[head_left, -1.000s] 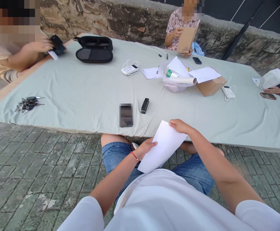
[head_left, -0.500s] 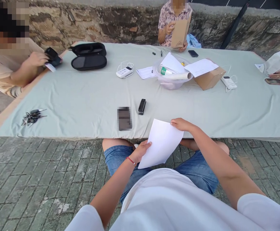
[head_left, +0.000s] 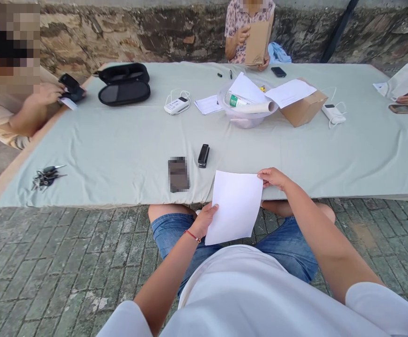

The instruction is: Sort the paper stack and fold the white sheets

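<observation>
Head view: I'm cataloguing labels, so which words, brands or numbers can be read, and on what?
No text is legible.
Green-labelled bottle: lettering too small.
White device left of the bowl: print too blurred.
Sheet over the box: marks too faint.
Sheet in the hands: no print visible.

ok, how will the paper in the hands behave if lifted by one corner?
Likely floppy: the paper looks thin and its edges bow slightly. Probably light: the right hand only pinches its upper right corner. It may sag or swing if the left hand, gripping the left edge, lets go.
</observation>
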A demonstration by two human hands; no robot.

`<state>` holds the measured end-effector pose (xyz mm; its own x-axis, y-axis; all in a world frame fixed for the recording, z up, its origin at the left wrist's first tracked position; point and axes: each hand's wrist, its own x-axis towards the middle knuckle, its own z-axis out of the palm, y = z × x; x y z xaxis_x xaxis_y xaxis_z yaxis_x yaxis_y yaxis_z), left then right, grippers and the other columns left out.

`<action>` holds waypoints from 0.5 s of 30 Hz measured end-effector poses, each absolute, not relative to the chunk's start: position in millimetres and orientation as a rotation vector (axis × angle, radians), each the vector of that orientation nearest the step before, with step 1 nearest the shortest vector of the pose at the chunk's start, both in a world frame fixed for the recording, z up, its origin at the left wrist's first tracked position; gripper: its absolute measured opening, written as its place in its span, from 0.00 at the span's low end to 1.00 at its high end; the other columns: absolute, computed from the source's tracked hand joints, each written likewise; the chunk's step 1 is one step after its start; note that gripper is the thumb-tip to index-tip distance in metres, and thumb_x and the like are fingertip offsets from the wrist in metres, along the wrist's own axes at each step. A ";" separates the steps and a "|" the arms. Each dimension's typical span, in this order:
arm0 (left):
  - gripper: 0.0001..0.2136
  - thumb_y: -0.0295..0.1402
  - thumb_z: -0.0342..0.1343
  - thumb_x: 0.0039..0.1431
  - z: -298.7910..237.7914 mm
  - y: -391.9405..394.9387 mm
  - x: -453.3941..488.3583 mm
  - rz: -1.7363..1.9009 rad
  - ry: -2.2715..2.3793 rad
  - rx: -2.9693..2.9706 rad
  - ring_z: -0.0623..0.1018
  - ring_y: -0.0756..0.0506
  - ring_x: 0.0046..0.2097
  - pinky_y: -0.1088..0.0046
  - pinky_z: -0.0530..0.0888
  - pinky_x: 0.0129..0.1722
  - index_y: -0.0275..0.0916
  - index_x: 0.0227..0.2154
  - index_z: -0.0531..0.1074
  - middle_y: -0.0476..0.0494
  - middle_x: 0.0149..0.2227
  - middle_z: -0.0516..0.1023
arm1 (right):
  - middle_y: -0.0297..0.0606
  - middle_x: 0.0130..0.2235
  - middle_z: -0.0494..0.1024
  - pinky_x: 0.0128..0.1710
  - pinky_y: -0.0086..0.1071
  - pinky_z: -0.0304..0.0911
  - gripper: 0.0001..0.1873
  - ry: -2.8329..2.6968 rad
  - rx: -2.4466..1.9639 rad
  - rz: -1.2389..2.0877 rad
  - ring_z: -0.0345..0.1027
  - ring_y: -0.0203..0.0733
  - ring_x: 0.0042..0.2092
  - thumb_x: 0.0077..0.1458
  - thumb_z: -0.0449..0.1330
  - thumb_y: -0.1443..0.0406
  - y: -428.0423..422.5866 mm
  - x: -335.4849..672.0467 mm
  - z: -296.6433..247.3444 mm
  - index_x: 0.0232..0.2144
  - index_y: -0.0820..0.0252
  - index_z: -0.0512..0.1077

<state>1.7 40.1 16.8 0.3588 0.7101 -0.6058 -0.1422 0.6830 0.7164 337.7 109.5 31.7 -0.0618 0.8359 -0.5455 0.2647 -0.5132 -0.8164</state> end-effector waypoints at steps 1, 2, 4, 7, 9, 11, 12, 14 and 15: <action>0.25 0.46 0.64 0.48 16.0 40.9 2.0 0.603 1.091 0.641 0.79 0.39 0.44 0.61 0.73 0.47 0.36 0.46 0.73 0.37 0.44 0.80 | 0.41 0.35 0.78 0.34 0.31 0.71 0.11 -1.137 -1.734 1.628 0.72 0.39 0.35 0.51 0.64 0.58 110.0 337.4 29.9 0.34 0.60 0.76; 0.24 0.47 0.63 0.48 14.4 41.5 2.2 0.607 1.115 0.667 0.79 0.39 0.45 0.61 0.72 0.47 0.36 0.45 0.74 0.38 0.44 0.80 | 0.42 0.35 0.78 0.34 0.30 0.71 0.12 -1.111 -1.719 1.643 0.72 0.39 0.35 0.51 0.64 0.58 110.0 337.0 28.6 0.34 0.60 0.75; 0.23 0.47 0.62 0.49 10.3 41.6 2.9 0.618 1.161 0.731 0.78 0.39 0.46 0.61 0.71 0.49 0.36 0.43 0.74 0.38 0.43 0.80 | 0.42 0.37 0.78 0.35 0.30 0.71 0.12 -1.084 -1.700 1.646 0.72 0.38 0.36 0.52 0.63 0.57 108.6 336.3 26.7 0.35 0.60 0.75; 0.22 0.48 0.61 0.50 5.3 39.7 7.0 0.654 1.192 0.789 0.77 0.39 0.48 0.63 0.70 0.50 0.36 0.44 0.74 0.39 0.43 0.80 | 0.40 0.37 0.78 0.38 0.30 0.70 0.14 -1.080 -1.671 1.612 0.72 0.38 0.37 0.53 0.63 0.55 104.4 334.8 25.3 0.34 0.60 0.74; 0.22 0.47 0.60 0.51 4.3 37.7 11.7 0.693 1.187 0.781 0.76 0.40 0.48 0.63 0.69 0.51 0.37 0.45 0.74 0.39 0.44 0.80 | 0.40 0.37 0.77 0.40 0.30 0.70 0.15 -1.085 -1.669 1.593 0.71 0.37 0.37 0.52 0.63 0.54 101.8 333.5 25.2 0.33 0.60 0.74; 0.21 0.46 0.59 0.53 5.4 35.3 17.3 0.732 1.189 0.776 0.76 0.40 0.48 0.64 0.69 0.52 0.37 0.45 0.73 0.39 0.46 0.79 | 0.40 0.37 0.77 0.41 0.30 0.69 0.15 -1.105 -1.674 1.580 0.71 0.37 0.38 0.52 0.63 0.53 99.8 331.7 25.4 0.33 0.60 0.73; 0.21 0.46 0.58 0.53 6.5 34.0 20.1 0.746 1.197 0.781 0.76 0.40 0.49 0.64 0.68 0.52 0.37 0.45 0.73 0.39 0.47 0.78 | 0.40 0.37 0.77 0.41 0.30 0.69 0.15 -1.122 -1.678 1.570 0.71 0.38 0.38 0.53 0.62 0.53 98.9 330.3 25.4 0.34 0.60 0.73; 0.21 0.46 0.57 0.55 9.1 31.3 25.5 0.759 1.210 0.806 0.74 0.39 0.52 0.64 0.67 0.54 0.37 0.46 0.73 0.39 0.48 0.78 | 0.39 0.39 0.77 0.40 0.30 0.68 0.16 -1.162 -1.694 1.527 0.71 0.38 0.39 0.55 0.58 0.53 97.2 326.5 24.4 0.37 0.59 0.72; 0.21 0.46 0.57 0.56 10.4 30.1 28.0 0.764 1.210 0.821 0.73 0.39 0.54 0.64 0.66 0.55 0.38 0.47 0.72 0.39 0.49 0.78 | 0.39 0.39 0.77 0.39 0.30 0.68 0.16 -1.179 -1.719 1.479 0.71 0.39 0.39 0.57 0.55 0.53 96.3 324.0 23.2 0.38 0.58 0.72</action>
<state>28.0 30.1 10.4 0.1878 0.8556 -0.4825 -0.0679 0.5013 0.8626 324.0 96.3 23.2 -0.0044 0.8886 -0.4586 0.2489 -0.4432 -0.8612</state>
